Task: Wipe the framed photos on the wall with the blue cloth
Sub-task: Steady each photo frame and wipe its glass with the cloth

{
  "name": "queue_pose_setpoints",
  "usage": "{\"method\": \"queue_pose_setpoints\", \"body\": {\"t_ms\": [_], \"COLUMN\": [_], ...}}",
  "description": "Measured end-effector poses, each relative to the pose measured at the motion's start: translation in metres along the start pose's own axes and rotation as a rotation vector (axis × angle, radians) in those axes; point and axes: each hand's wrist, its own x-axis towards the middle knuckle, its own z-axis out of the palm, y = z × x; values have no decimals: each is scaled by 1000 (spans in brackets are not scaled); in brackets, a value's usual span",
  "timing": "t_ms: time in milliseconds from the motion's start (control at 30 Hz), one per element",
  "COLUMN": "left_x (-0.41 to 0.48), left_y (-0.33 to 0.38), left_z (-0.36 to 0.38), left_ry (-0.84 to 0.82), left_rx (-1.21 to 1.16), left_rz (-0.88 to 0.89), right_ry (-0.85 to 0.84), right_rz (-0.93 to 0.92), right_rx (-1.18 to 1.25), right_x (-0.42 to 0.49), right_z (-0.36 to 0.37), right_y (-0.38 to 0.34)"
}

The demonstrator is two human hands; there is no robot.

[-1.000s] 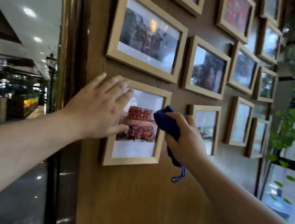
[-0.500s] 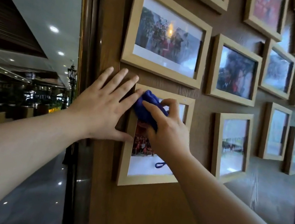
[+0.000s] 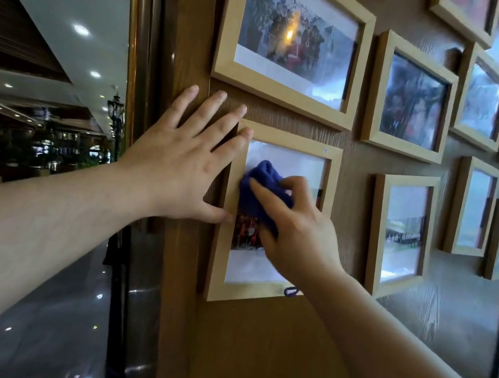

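Right hand (image 3: pixel 297 230) holding blue cloth (image 3: pixel 261 191) wipes lower-left frame (image 3: pixel 255 296) glass (mid-step); left hand (image 3: pixel 178 169), fingers spread, steadies it; next, probably cover the glass below the cloth.

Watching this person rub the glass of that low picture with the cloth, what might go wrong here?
The right hand presses the blue cloth on the lowest frame; pushing hard might tilt it, though the left hand braces its edge. The cloth's loop dangles by the bottom rail and could snag. Bare fingers may smudge the frame.
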Motion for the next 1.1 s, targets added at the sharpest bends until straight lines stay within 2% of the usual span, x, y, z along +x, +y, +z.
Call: {"method": "queue_pose_setpoints", "body": {"t_ms": [67, 200, 267, 500, 600, 800, 1000, 1100], "left_x": [-1, -1, -1, 0, 1, 2, 2, 3], "left_y": [0, 0, 0, 2, 2, 4, 8, 7], "left_z": [0, -1, 0, -2, -2, -3, -6, -9], "left_ry": [3, 9, 9, -12, -28, -53, -82, -96], "left_rx": [9, 9, 9, 14, 14, -9, -1, -6], "left_rz": [0, 3, 1, -14, -21, -41, -58, -63], "right_ry": [-20, -54, -79, -199, -218, -295, -447, -459], "right_rz": [11, 194, 214, -111, -106, 41, -198, -233], "right_rx": [-38, -72, -67, 13, -40, -101, -66, -86], "right_x": [-5, -32, -42, -35, -40, -69, -63, -61], "right_z": [-3, -9, -9, 1, -5, -16, -7, -7], "right_y": [10, 46, 48, 0, 16, 51, 6, 7]}}
